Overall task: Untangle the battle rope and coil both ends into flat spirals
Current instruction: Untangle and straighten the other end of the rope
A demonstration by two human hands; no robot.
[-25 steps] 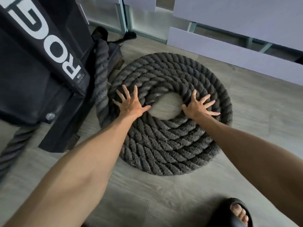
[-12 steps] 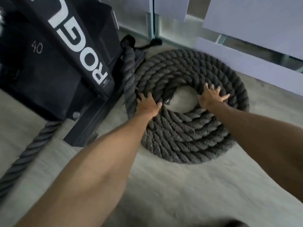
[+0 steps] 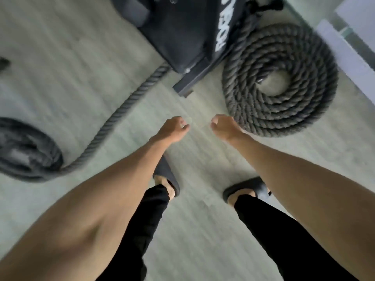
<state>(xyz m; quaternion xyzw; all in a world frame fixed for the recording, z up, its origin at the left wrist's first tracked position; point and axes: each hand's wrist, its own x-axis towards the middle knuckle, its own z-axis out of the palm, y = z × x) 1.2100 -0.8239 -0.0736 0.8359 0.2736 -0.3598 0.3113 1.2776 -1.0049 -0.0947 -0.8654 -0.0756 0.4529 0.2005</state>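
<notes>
A thick dark battle rope lies coiled in a flat spiral (image 3: 280, 82) on the floor at the upper right. A straight stretch of the same rope (image 3: 123, 112) runs from under the black rack down to a second, blurred coil (image 3: 26, 151) at the left edge. My left hand (image 3: 172, 129) and my right hand (image 3: 225, 126) hang over bare floor in the middle, fingers loosely curled, holding nothing. The right hand is just off the near rim of the right spiral and does not touch it.
A black rack base (image 3: 194, 31) with white lettering stands at the top centre between the two coils. A pale wall panel (image 3: 353, 49) borders the right spiral. My feet in dark slippers (image 3: 247, 189) stand on the wood-look floor (image 3: 203, 159) below my hands.
Both hands have lifted off the right spiral and drawn back toward me. The view has pulled up and away, now showing my legs, the straight rope stretch and the left coil.
</notes>
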